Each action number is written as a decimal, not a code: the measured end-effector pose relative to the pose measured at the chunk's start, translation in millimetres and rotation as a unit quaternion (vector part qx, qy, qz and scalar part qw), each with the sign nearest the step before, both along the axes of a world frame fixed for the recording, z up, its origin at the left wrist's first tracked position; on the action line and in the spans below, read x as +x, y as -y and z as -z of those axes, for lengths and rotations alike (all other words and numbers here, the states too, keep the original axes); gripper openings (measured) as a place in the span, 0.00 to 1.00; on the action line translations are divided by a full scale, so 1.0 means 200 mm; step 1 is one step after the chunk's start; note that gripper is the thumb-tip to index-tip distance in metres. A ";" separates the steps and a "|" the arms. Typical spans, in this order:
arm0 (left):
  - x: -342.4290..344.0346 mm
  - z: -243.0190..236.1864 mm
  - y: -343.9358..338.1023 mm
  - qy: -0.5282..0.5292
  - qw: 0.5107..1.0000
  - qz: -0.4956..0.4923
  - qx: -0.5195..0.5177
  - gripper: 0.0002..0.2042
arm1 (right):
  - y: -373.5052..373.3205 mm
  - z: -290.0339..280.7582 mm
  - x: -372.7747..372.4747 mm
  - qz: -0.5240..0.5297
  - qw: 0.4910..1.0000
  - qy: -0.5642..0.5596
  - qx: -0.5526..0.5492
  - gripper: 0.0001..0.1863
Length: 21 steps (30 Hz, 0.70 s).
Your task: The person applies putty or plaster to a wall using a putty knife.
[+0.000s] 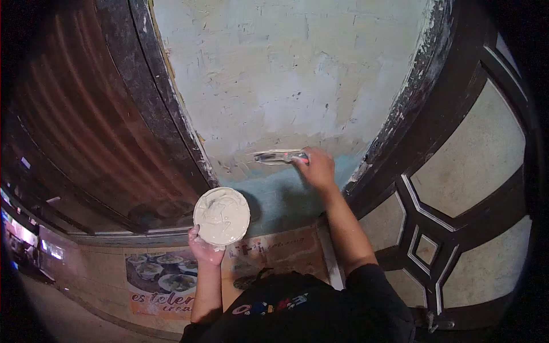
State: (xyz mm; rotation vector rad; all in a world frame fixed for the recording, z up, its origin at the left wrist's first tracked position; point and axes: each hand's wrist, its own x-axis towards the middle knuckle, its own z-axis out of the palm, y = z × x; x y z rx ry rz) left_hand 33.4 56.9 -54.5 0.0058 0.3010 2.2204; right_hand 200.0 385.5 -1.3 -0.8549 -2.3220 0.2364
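Observation:
My right hand is closed round the handle of a putty knife, whose blade lies flat against the wall. Pale filler shows along the blade's edges. My left hand holds up a round tub of creamy off-white filler from its side and underneath, with its open top toward me. The upper wall is coated in pale, streaky filler with small dark pits. Below the knife runs a bare blue-green band.
Dark wooden frame posts with flaking edges flank the wall. A dark panelled door with pale panes stands at right. A reddish-brown curtained window fills the left side. A printed food banner hangs low.

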 end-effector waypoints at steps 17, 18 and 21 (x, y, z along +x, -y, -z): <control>0.04 -0.02 0.04 0.003 1.000 0.007 0.000 0.26 | -0.09 0.06 0.08 0.032 0.996 0.033 0.081 0.19; 0.04 0.00 0.04 0.007 1.000 -0.013 -0.020 0.27 | -0.13 0.06 0.14 0.092 0.991 0.059 0.081 0.19; 0.09 -0.04 0.05 0.006 1.000 -0.015 -0.006 0.27 | -0.33 0.11 0.56 0.147 0.988 0.047 0.002 0.18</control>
